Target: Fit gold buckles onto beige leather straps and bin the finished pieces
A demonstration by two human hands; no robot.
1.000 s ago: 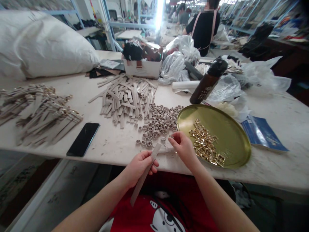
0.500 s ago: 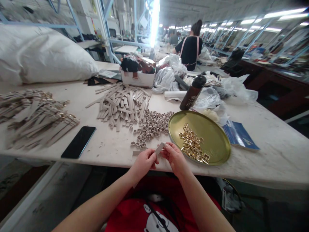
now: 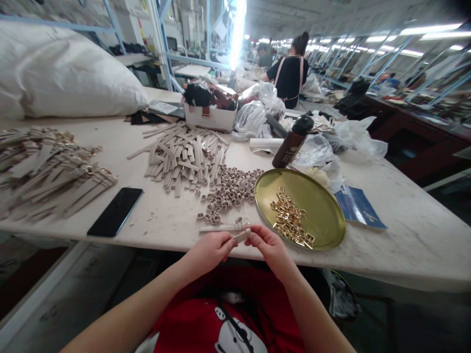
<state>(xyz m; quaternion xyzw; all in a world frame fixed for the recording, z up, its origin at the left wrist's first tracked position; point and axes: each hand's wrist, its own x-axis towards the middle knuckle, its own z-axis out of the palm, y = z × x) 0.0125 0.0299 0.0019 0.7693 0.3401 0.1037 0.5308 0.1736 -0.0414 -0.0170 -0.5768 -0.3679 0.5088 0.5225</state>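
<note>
Between my two hands, just over the table's front edge, is a short beige strap. My left hand grips its left part, fingers closed. At the other end my right hand pinches it between thumb and fingers; whether a small loop is there too is hidden. Another beige strap lies flat just beyond my left hand. Behind my hands is a heap of small beige loops, with loose strips piled farther back. Gold buckles lie in a round gold tray right of my right hand.
A phone and a pile of straps with gold buckles are on the left. A dark bottle leans behind the tray, with a blue booklet beside it. A white sack, a box and a person are farther back.
The strap in my hands has tipped lower and closer to level. My left hand has shifted slightly left and down. The strap lying on the table shows more now.
</note>
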